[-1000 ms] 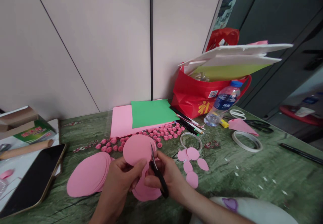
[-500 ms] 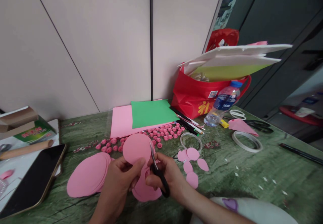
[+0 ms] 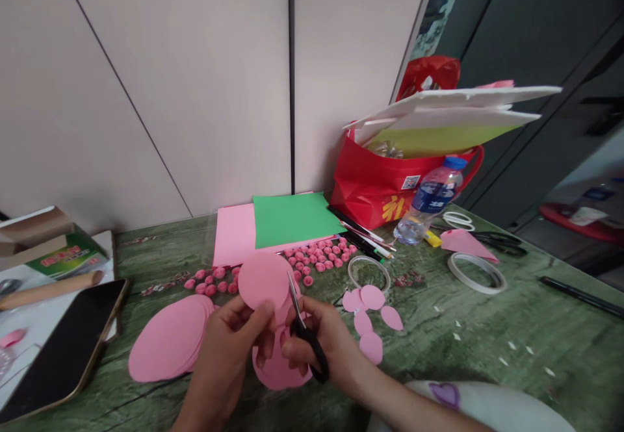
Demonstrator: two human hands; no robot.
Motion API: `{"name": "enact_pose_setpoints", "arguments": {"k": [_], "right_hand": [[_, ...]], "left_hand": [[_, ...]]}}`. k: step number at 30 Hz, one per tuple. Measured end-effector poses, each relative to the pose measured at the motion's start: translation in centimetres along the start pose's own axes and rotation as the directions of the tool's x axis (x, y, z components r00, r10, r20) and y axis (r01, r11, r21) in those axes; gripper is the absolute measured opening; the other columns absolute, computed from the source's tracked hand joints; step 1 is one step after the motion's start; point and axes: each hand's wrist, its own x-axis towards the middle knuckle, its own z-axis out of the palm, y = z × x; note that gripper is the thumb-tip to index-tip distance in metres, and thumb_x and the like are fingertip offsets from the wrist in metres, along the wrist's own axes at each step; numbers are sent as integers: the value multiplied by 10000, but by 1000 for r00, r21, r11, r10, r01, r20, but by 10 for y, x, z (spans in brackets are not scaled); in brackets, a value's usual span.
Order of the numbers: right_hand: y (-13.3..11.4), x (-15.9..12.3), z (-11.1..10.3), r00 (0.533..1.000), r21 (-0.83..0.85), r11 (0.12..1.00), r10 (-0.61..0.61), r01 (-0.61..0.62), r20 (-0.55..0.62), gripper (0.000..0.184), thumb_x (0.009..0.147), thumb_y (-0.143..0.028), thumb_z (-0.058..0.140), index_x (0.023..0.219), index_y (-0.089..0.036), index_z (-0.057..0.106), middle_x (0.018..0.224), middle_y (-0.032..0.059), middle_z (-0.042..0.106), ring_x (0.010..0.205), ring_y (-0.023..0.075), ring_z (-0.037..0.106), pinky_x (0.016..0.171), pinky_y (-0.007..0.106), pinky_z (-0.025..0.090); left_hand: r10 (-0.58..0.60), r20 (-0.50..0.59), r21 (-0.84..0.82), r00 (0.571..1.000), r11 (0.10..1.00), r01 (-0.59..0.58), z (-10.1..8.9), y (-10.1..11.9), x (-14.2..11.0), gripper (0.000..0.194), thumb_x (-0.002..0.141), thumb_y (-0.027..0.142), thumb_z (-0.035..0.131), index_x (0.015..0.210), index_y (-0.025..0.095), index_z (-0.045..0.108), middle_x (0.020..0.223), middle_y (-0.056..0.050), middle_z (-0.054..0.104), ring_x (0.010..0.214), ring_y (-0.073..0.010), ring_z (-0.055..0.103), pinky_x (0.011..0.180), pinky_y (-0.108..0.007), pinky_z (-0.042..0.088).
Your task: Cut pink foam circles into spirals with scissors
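Note:
My left hand [image 3: 227, 347] pinches a round pink paper disc [image 3: 263, 280] and holds it upright above the green table [image 3: 487, 347]. My right hand [image 3: 324, 341] grips black-handled scissors [image 3: 302, 325], whose blades meet the disc's right edge. Under both hands lies another pink paper round [image 3: 277, 370]. A stack of large pink discs [image 3: 168, 344] lies to the left, and several small pink petals [image 3: 373, 318] lie to the right.
Several small pink rolled pieces [image 3: 316, 256], pink and green sheets [image 3: 287, 217], a tape ring [image 3: 368, 269], pens, a water bottle [image 3: 429, 201], a red bag [image 3: 385, 185] and a second tape ring [image 3: 475, 269] fill the far side. A phone [image 3: 63, 347] and boxes sit left.
The pink disc has turned slightly in my left hand and the scissors have shifted a little along its edge. Everything else stays put.

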Motion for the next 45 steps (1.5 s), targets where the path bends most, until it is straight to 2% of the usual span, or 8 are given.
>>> {"name": "enact_pose_setpoints", "arguments": {"k": [4, 9, 12, 18, 28, 37, 45], "right_hand": [[6, 1, 1, 1000, 11, 1000, 21, -21, -4, 466, 423, -324, 765, 710, -154, 439, 392, -69, 514, 297, 55, 442, 291, 132, 346], [6, -1, 2, 999, 0, 999, 44, -44, 10, 474, 420, -334, 765, 713, -152, 440, 401, -65, 512, 312, 60, 447, 301, 136, 338], [4, 0, 1, 1000, 6, 1000, 17, -17, 20, 494, 420, -327, 770, 749, -158, 443, 477, -56, 527, 365, 53, 451, 354, 147, 357], [1, 2, 0, 998, 30, 998, -60, 60, 1, 540, 421, -355, 768, 822, -177, 453, 589, -37, 521, 472, 74, 468, 444, 180, 357], [-1, 1, -2, 998, 44, 998, -54, 53, 21, 494, 439, -285, 775, 753, -166, 413, 480, -91, 414, 426, 30, 307, 396, 145, 227], [0, 2, -3, 999, 5, 999, -35, 35, 0, 497, 413, -329, 774, 729, -166, 427, 468, -76, 466, 409, 41, 363, 406, 161, 296], [-1, 1, -3, 1000, -47, 999, -20, 19, -22, 488, 418, -352, 764, 729, -169, 436, 455, -72, 487, 369, 48, 390, 367, 162, 325]], "left_hand": [[-7, 26, -19, 1000, 1000, 7, 0, 0, -1, 223, 663, 307, 588, 536, 137, 518, 401, 41, 485, 316, -57, 378, 316, -165, 294], [-16, -50, 59, 999, 998, 19, 1, -1, 1, 249, 617, 306, 628, 490, 127, 510, 330, 62, 411, 315, -39, 324, 328, -153, 249], [-48, -71, 132, 996, 990, 57, 2, 0, 0, 259, 598, 315, 634, 478, 122, 510, 312, 67, 387, 307, -31, 296, 327, -154, 204], [-87, -35, 193, 996, 977, 92, 1, 0, -1, 256, 593, 342, 628, 510, 123, 524, 342, 57, 405, 323, -39, 308, 336, -159, 195], [-66, -13, 170, 998, 983, 68, 2, 0, -1, 230, 617, 334, 619, 568, 123, 542, 359, 67, 395, 333, -28, 288, 340, -152, 184], [-52, -13, 112, 999, 992, 53, 0, -2, -1, 220, 593, 266, 636, 507, 130, 487, 355, 72, 393, 322, -25, 287, 340, -150, 196], [-17, -18, 77, 1000, 997, 19, 0, 0, 0, 264, 604, 314, 632, 497, 142, 464, 368, 73, 396, 333, -31, 292, 339, -150, 221]]}}
